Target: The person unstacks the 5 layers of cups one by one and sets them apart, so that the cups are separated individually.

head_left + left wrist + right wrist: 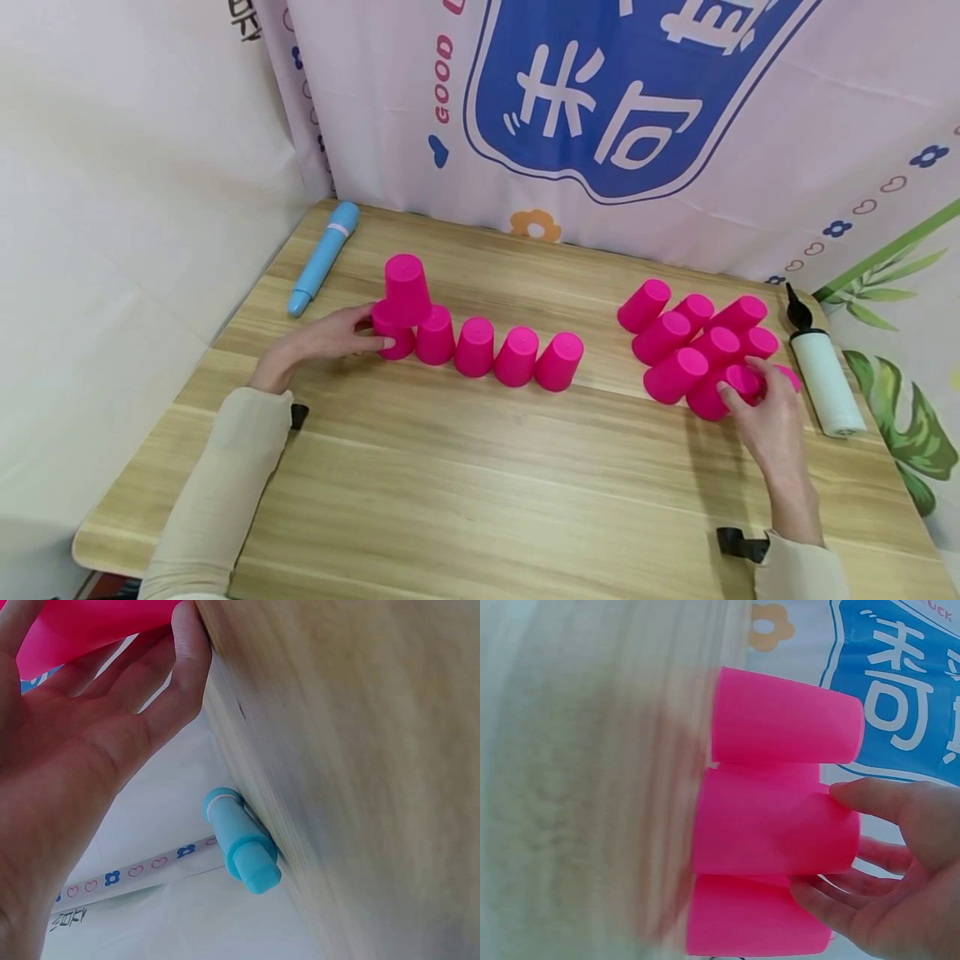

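The left hand (322, 340) lies open, its straight fingers steadying the row's end cup (392, 333) beneath the stacked cup (407, 289). The right hand (768, 417) curls its fingers round a cup (738, 382) at the cluster's edge.

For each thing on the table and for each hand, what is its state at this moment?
Row of cups: five upside down, side by side.
Top cup: upside down, stacked on the row's left end.
Group of cups: upside down, close together.
Left hand: fingers touch the leftmost cup.
Right hand: fingers curl round a near cup of the group.
Blue tube: lying flat.
White pump: lying flat.
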Action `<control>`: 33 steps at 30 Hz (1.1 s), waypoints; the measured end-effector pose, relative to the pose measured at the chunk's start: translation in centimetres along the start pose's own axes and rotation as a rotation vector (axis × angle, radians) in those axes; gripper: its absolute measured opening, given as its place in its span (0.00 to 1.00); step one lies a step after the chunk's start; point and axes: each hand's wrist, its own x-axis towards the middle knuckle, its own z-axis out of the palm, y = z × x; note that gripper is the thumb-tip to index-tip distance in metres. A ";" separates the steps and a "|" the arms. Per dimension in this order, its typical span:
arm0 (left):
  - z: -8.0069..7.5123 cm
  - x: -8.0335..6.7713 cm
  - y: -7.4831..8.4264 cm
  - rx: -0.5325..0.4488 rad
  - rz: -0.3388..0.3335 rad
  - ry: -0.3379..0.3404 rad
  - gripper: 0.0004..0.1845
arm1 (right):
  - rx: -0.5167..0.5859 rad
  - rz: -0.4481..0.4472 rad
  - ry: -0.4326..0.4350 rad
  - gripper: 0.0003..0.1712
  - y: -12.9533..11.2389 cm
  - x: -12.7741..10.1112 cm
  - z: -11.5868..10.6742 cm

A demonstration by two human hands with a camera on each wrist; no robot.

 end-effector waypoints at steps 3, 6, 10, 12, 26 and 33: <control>0.0 0.0 0.0 0.006 -0.002 0.000 0.40 | 0.014 0.000 0.056 0.32 -0.7 0.0 -0.4; -0.1 0.0 0.0 0.009 -0.005 0.000 0.40 | 0.029 0.000 0.114 0.30 -1.7 0.0 -1.1; -0.1 0.0 -0.1 0.011 0.002 0.002 0.39 | 0.051 -0.043 0.161 0.29 -3.4 0.3 -1.7; -0.1 -0.1 -0.1 0.011 0.002 0.004 0.39 | 0.069 -0.080 0.172 0.29 -4.5 0.5 -1.8; 0.0 -0.1 0.0 0.006 0.010 0.009 0.38 | 0.253 -0.440 0.151 0.24 -13.0 1.9 1.7; -0.1 0.0 -0.1 -0.001 0.013 0.005 0.39 | 0.334 -0.550 0.029 0.24 -17.2 2.0 4.7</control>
